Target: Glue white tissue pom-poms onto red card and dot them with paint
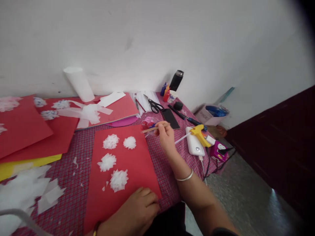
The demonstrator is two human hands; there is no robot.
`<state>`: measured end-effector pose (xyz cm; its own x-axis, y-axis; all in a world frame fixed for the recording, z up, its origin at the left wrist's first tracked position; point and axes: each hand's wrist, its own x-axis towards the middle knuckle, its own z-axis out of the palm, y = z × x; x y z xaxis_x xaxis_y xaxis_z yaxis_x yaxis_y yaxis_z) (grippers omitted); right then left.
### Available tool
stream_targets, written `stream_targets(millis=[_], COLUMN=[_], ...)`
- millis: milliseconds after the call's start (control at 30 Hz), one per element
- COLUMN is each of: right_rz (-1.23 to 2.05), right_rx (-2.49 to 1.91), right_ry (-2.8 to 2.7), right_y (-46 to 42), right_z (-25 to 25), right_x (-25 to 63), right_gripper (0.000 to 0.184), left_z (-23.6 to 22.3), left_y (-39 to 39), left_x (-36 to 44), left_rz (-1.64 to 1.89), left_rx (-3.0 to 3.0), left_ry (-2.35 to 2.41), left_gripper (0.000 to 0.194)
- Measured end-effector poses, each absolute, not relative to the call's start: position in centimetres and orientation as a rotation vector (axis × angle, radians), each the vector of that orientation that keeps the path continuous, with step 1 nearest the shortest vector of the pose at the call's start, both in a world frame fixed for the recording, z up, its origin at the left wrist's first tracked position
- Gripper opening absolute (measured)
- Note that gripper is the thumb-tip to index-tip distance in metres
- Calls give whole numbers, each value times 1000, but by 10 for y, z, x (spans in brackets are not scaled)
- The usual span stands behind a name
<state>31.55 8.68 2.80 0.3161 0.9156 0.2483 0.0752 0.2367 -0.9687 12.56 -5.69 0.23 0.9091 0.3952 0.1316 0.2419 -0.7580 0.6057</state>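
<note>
A red paper sheet (137, 160) lies on the table in front of me, with several white ruffled paper flowers (119, 180) on it. My right hand (166, 134) pinches a thin, light wooden stick (150, 129), held above the sheet's far right corner. The stick's end is blurred. Just behind it sits a clear plastic piece smeared with red, pink and blue paint (147, 122). My left hand (141, 208) rests on the sheet's near right edge, fingers together and slightly bent, with nothing visible in it.
White paper pieces (22, 190) and red sheets (59, 134) with flowers lie left. Black scissors (155, 105), paint bottles (166, 94), a paper cup (172, 95) and a black flask (176, 80) stand or lie behind. A yellow glue gun (200, 134) and white power bank (194, 144) lie right.
</note>
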Motion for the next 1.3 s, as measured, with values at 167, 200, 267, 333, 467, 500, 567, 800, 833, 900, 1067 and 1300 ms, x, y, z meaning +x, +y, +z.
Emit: stream_targets(millis=[167, 200, 267, 333, 467, 500, 567, 800, 833, 900, 1067, 1300], right_rz=[463, 464, 495, 572, 679, 685, 698, 780, 788, 783, 771, 784], right_rx=[-1287, -1300, -1317, -1322, -1320, -1325, -1336, -1337, -1337, -1337, -1337, -1149], right_ry=[-1087, -1100, -1111, -1094, -1052, -1050, -1042, -1035, -1034, -1017, -984, -996], right_y=[90, 92, 95, 99, 103, 105, 107, 110, 110, 109, 108, 93], right_z=[33, 31, 26, 22, 16, 14, 10, 3, 3, 3, 3, 17], right_x=[353, 357, 358, 356, 350, 350, 351, 346, 345, 344, 343, 323], right_gripper=[19, 19, 19, 20, 22, 21, 20, 24, 24, 23, 23, 18], left_z=[-3, -3, -5, -8, -16, -19, -24, -41, -42, -43, -38, -30], left_y=[-57, -57, -56, -56, -56, -56, -57, -56, -56, -55, -55, -52], left_x=[127, 127, 128, 128, 128, 128, 128, 133, 133, 134, 134, 133], left_rz=[402, 412, 440, 483, 574, 587, 616, 651, 642, 643, 635, 873], left_rx=[2497, 2505, 2516, 2529, 2537, 2534, 2535, 2640, 2656, 2666, 2677, 2947], left_ry=[448, 440, 430, 422, 402, 402, 400, 375, 371, 356, 353, 421], left_gripper=[14, 14, 11, 11, 13, 13, 13, 8, 10, 13, 19, 21])
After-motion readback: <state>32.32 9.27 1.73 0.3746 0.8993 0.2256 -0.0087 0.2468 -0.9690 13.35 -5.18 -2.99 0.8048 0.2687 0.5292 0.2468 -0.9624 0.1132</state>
